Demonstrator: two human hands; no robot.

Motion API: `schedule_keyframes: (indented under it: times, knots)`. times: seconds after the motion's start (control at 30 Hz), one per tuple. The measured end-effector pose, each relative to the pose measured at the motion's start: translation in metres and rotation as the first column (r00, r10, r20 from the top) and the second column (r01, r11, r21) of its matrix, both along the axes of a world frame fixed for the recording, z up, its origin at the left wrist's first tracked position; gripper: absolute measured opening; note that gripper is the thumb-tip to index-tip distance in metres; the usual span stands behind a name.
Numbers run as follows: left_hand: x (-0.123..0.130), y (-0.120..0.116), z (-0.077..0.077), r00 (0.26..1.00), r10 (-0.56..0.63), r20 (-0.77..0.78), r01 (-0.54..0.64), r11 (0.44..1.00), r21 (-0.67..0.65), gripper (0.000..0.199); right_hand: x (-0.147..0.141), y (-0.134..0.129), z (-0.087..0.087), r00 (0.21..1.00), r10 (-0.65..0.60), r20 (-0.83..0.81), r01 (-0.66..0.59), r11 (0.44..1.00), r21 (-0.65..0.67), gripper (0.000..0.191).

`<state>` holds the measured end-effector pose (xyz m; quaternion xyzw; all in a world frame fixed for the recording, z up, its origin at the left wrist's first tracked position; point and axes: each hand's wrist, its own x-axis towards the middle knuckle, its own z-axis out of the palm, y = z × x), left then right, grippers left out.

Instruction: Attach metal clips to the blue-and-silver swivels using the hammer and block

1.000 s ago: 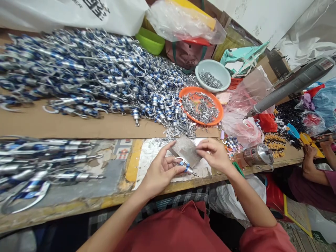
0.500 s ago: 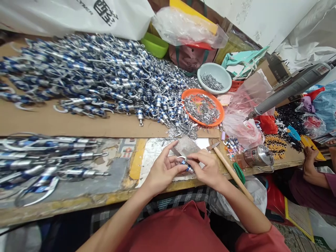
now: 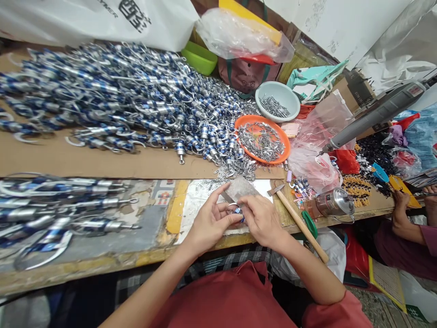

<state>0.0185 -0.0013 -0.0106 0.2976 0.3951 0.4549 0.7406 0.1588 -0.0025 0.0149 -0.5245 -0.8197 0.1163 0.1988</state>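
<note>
A small blue and silver metal part (image 3: 238,211) with a curved piece is held between my two hands, partly hidden by the fingers. My left hand (image 3: 211,218) grips it with thumb and fingers from the left. My right hand (image 3: 261,218) has its fingers closed on its right side. Just beyond the hands lies a grey metal block (image 3: 241,187) on white paper (image 3: 194,205). A hammer (image 3: 297,218) with a wooden handle rests to the right of my right hand, its handle end past the table edge.
A large heap of blue and silver parts (image 3: 136,91) covers the back left, with more (image 3: 51,214) at the front left. An orange plate (image 3: 287,150) and a pale bowl (image 3: 295,98) hold small metal pieces. A steel cup (image 3: 329,205) and another person's hand (image 3: 400,200) are right.
My right hand has turned and shifted slightly left over the part, covering more of it. The left hand keeps its hold. The view has shifted slightly.
</note>
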Motion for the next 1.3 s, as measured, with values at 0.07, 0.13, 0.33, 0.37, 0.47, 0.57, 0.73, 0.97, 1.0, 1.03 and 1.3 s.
schedule_keyframes:
  times: [0.07,0.13,0.33,0.37,0.47,0.57,0.73,0.97,1.0,1.03,1.3]
  knots:
    - [0.0,0.0,0.0,1.0,0.0,-0.006,0.0,1.0,0.002,0.092,-0.002,0.0,-0.001,1.0,0.0,-0.007,0.0,1.0,-0.015,0.02]
    - [0.0,0.0,-0.001,1.0,0.003,-0.003,-0.004,1.0,-0.002,0.092,0.002,-0.002,-0.004,0.998,0.011,-0.06,-0.012,1.0,-0.008,0.019]
    - [0.0,0.0,-0.001,0.999,0.005,-0.045,-0.006,1.0,-0.024,0.093,0.072,-0.014,-0.018,0.904,-0.371,-0.213,0.41,0.893,0.183,0.021]
    - [0.0,0.001,-0.001,0.999,0.005,-0.053,-0.007,1.0,-0.026,0.093,0.088,-0.016,-0.021,0.89,-0.443,-0.107,0.456,0.873,0.171,0.029]
    - [0.0,0.001,-0.001,0.998,0.009,-0.059,-0.01,1.0,-0.022,0.094,0.122,-0.021,-0.031,0.879,-0.443,0.177,0.446,0.895,0.025,0.031]
    - [0.0,0.0,-0.002,0.998,0.012,-0.062,-0.013,1.0,-0.019,0.095,0.122,-0.026,-0.031,0.906,-0.384,0.177,0.397,0.917,-0.047,0.023]
    - [0.0,-0.001,-0.001,0.998,0.016,-0.06,-0.018,1.0,-0.025,0.094,0.084,-0.04,-0.004,0.988,-0.15,-0.028,0.151,0.987,0.049,0.035]
    - [0.001,0.0,0.001,0.994,0.055,-0.091,-0.056,0.998,-0.017,0.096,0.067,-0.05,0.017,0.995,0.037,0.093,-0.049,0.989,0.137,0.057]
    - [0.001,0.001,0.001,0.994,0.058,-0.089,-0.06,0.998,-0.02,0.097,0.066,-0.05,0.016,0.989,0.039,0.142,-0.055,0.992,0.111,0.057]
    - [0.001,0.001,0.0,0.994,0.06,-0.087,-0.062,0.998,-0.022,0.097,0.065,-0.05,0.015,0.985,0.035,0.17,-0.052,0.994,0.101,0.057]
    - [0.001,-0.001,0.0,0.994,0.064,-0.093,-0.068,0.997,-0.036,0.1,0.085,-0.053,-0.013,0.989,-0.144,-0.028,0.146,0.988,0.05,0.044]
